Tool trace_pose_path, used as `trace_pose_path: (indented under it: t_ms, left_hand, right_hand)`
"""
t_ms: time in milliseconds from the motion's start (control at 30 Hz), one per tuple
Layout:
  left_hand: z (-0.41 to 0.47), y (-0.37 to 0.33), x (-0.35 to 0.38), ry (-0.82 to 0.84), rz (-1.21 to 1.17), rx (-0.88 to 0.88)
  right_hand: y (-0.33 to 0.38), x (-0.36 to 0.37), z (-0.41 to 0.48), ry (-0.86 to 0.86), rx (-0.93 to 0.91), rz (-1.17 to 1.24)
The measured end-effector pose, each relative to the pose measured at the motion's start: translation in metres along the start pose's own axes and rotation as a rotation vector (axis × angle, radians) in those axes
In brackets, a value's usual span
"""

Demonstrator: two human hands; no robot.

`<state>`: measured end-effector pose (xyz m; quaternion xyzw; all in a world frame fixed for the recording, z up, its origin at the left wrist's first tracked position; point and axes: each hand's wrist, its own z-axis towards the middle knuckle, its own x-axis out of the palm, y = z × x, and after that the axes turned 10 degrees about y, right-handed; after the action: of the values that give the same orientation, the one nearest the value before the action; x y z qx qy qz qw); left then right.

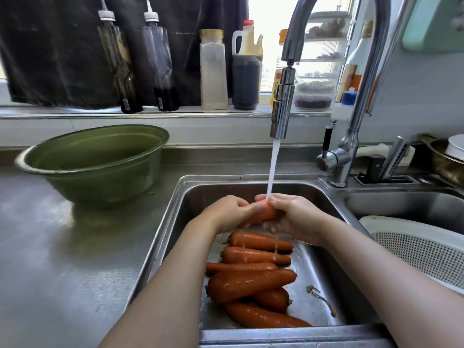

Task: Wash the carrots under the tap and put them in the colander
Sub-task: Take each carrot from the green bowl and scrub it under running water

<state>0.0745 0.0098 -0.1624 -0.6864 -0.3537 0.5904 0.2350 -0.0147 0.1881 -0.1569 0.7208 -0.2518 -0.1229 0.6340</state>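
Lying nearest, right under the grip, a heap of carrots [251, 282] rests wet on the floor of the sink [324, 267], some stacked across others; they look yet to be rinsed one by one. Above them the left hand [229, 213] and the right hand [291, 217] form the grip, both curled tight round a single carrot [263, 212] held crosswise, the left on one end and the right on the other. Water [272, 167] from the tap [282, 104] lands on the carrot at the right fingers and trickles off onto the heap below.

Off to the right of the grip, over the sink's dividing wall, sits the white colander [416, 249]; no carrot shows in the part in view, so the task seems barely begun. To the left of the grip, on the desk [62, 247], stands a green bowl [95, 167].

Main risk as I judge it: the carrot is slick and tapered, so it could shoot out of the grip when one hand lets go for the carry, falling among the unwashed ones or hitting the wall. A hard stream striking it may also splash the desk.
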Motion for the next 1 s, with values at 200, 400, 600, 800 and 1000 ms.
trace_pose_path:
  t_ms: [200,400,600,800,1000]
  left_hand:
    - [-0.001,0.004,-0.01,-0.04,-0.114,-0.137]
    - [0.003,0.015,-0.008,0.088,-0.219,-0.168]
    - [0.004,0.006,-0.001,0.107,-0.201,-0.017]
    - [0.003,0.006,-0.005,0.032,-0.164,-0.092]
    - [0.008,0.011,0.003,0.15,-0.258,-0.133]
  right_hand:
    - [0.004,0.003,0.003,0.08,-0.035,0.102]
    - [0.003,0.008,0.002,0.082,-0.052,0.031]
    - [0.001,0.001,0.007,-0.143,-0.044,0.041]
    - [0.003,0.005,0.003,0.018,-0.088,0.056]
    - [0.004,0.02,0.007,-0.259,-0.087,-0.106]
